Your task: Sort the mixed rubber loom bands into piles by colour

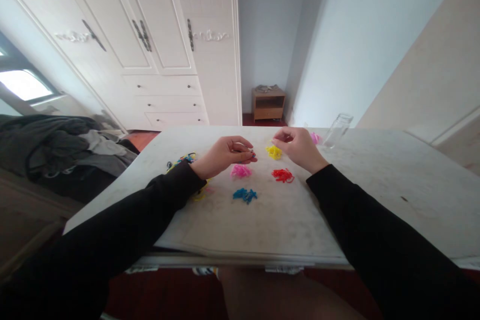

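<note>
My left hand (228, 154) is closed above the table, its thumb and fingers around a few small rubber bands (253, 154), with red and dark bits showing. My right hand (296, 145) pinches thumb and finger together at a pile of yellow rubber bands (274, 152); what lies between the fingertips is too small to make out. Nearer me are piles of pink bands (241, 171), red bands (283, 175) and blue bands (245, 195). A mixed-colour heap (182, 161) is partly hidden behind my left wrist and sleeve.
A clear glass jar (336, 131) leans at the far right of the white table (281, 230), beside a bright pink item (315, 138). Dark and grey clothes (90, 147) lie heaped to the left. A white wardrobe (165, 95) and small wooden cabinet (268, 104) stand beyond.
</note>
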`<action>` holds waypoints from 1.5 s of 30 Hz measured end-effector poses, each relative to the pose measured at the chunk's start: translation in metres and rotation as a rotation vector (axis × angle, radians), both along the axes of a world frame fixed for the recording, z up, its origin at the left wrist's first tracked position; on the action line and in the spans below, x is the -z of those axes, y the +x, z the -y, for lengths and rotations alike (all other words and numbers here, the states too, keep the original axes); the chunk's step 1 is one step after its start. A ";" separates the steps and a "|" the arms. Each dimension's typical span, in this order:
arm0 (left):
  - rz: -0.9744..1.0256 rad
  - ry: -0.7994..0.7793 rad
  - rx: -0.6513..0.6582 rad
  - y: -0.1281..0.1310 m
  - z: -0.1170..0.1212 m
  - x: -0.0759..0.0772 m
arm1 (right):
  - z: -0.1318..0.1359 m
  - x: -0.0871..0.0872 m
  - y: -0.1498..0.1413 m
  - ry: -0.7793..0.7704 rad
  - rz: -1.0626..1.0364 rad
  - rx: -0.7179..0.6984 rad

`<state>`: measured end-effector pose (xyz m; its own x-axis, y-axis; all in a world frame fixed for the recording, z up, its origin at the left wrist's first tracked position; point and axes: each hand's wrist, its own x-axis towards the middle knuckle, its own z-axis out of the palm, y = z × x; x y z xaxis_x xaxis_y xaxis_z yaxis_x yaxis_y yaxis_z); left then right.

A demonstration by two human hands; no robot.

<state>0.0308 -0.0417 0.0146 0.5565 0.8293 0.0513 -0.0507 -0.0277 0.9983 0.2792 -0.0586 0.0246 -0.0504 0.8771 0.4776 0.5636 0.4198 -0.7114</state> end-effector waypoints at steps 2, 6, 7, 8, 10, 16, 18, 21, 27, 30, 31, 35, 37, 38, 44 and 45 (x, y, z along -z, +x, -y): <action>0.042 -0.024 -0.011 0.001 0.001 0.001 | -0.005 0.004 0.010 -0.006 0.088 0.043; 0.104 -0.084 0.010 0.005 0.004 0.001 | -0.009 0.013 0.020 -0.028 0.181 0.072; 0.122 -0.107 0.018 0.005 0.005 0.001 | -0.010 0.014 0.020 -0.037 0.194 0.080; 0.140 -0.133 0.025 0.006 0.005 0.001 | -0.010 0.015 0.021 -0.045 0.203 0.090; 0.166 -0.187 0.032 0.006 0.007 0.001 | -0.010 0.017 0.021 -0.045 0.208 0.117; 0.210 -0.270 0.042 0.004 0.008 0.001 | -0.011 0.017 0.018 0.033 0.160 0.137; 0.227 -0.278 0.058 0.004 0.009 0.001 | -0.010 0.016 0.015 0.032 0.162 0.115; 0.238 -0.278 0.116 0.004 0.011 0.000 | -0.008 0.015 0.012 0.013 0.176 0.094; 0.147 -0.238 0.239 0.005 0.018 0.001 | -0.009 0.016 0.014 0.031 0.188 0.095; 0.115 -0.196 0.281 0.005 0.021 0.001 | -0.009 0.016 0.014 0.034 0.186 0.083; 0.104 -0.183 0.291 0.005 0.022 0.001 | -0.009 0.016 0.013 0.034 0.188 0.078; 0.047 -0.137 0.348 0.006 0.027 -0.001 | -0.008 0.014 0.012 0.035 0.201 0.064; 0.019 -0.121 0.386 0.006 0.028 -0.001 | -0.007 0.014 0.012 0.029 0.200 0.063; 0.005 -0.114 0.405 0.007 0.029 -0.001 | -0.007 0.014 0.011 0.025 0.199 0.062; -0.043 -0.077 0.478 0.006 0.031 -0.001 | -0.006 0.014 0.011 0.006 0.218 0.059; -0.042 -0.068 0.476 0.006 0.031 -0.001 | -0.006 0.014 0.011 0.004 0.219 0.059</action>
<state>0.0371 -0.0730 0.0156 0.8753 0.4829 -0.0250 -0.0012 0.0539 0.9985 0.2899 -0.0523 0.0109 -0.1022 0.8797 0.4645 0.7278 0.3844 -0.5679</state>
